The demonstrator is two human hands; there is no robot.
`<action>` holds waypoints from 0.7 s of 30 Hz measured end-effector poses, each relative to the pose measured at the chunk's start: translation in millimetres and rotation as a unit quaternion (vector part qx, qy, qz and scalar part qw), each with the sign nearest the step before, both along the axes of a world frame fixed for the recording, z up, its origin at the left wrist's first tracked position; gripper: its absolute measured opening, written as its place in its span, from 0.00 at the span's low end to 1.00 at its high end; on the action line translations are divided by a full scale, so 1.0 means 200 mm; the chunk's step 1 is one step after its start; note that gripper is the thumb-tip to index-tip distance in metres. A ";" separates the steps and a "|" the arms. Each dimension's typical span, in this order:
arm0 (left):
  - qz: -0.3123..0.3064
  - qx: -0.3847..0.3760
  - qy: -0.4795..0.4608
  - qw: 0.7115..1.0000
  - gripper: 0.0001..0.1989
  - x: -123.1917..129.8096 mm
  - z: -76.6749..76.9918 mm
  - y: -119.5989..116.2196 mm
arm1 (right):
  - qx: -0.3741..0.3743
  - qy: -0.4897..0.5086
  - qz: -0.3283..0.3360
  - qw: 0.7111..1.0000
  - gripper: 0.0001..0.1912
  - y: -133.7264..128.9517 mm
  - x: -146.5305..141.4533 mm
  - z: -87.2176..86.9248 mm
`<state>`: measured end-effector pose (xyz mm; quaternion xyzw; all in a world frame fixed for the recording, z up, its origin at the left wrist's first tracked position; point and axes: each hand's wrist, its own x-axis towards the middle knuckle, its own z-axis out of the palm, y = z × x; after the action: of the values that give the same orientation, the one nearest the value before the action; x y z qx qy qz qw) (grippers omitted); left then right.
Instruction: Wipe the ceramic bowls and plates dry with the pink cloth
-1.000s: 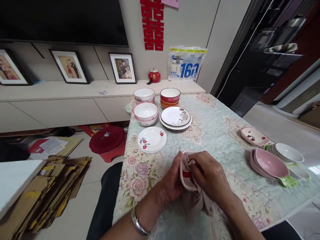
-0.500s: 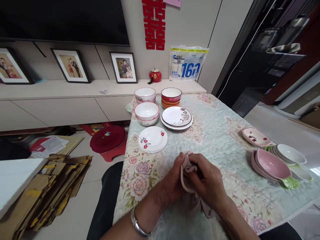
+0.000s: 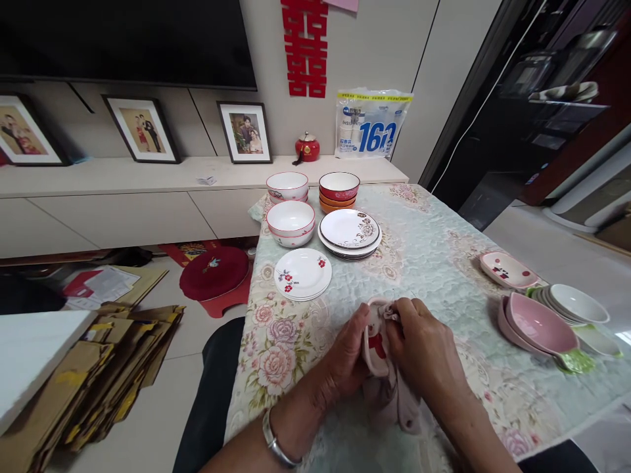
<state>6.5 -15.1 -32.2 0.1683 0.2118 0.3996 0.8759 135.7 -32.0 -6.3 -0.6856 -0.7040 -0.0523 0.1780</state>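
Observation:
Over the near part of the table, my left hand (image 3: 346, 351) is closed on a small pink-rimmed dish (image 3: 375, 358), tilted up, with a red design showing inside. My right hand (image 3: 421, 341) grips a greyish-pink cloth (image 3: 394, 401) and presses part of it at the dish's upper right rim. The cloth's loose end hangs below the hands. Much of the dish is hidden behind fingers and cloth. Ahead to the left lies a short stack of white flowered plates (image 3: 303, 272).
Stacked bowls (image 3: 290, 220), red and orange bowls (image 3: 339, 187) and larger plates (image 3: 350, 230) stand farther back on the cloth-covered table (image 3: 419, 263). At right are a pink dish (image 3: 507, 269), pink bowls (image 3: 539, 322) and white bowls (image 3: 579, 303). A red stool (image 3: 214, 272) and flattened cardboard (image 3: 123, 374) are left.
The dish has turned so that its inside with the red design shows. My right hand has shifted the cloth to the right, toward the dish's upper rim.

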 end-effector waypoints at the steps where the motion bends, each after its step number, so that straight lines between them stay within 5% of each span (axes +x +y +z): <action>1: 0.006 0.003 0.004 1.000 0.28 0.00 -0.01 0.00 | -0.024 -0.005 -0.009 1.000 0.06 0.00 0.01 0.01; 7: 0.041 0.004 0.021 0.999 0.25 0.02 -0.04 -0.02 | 0.001 -0.005 -0.037 0.999 0.06 0.02 -0.02 -0.03; 12: -0.005 0.018 -0.002 1.000 0.29 0.01 -0.01 -0.01 | 0.080 0.193 0.086 0.974 0.07 0.01 -0.06 -0.05; 16: -0.041 0.023 -0.040 0.998 0.30 -0.02 0.00 0.01 | -0.013 0.332 0.192 0.923 0.09 0.00 -0.05 0.01; 21: -0.031 0.019 -0.029 0.999 0.32 -0.03 -0.02 0.02 | -0.167 0.319 0.279 0.890 0.07 -0.01 -0.02 0.10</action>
<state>0.4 -10.7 -36.3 0.1795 0.1736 0.3813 0.8901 132.7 -34.5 12.8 -0.4602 -0.7700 0.3395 0.2829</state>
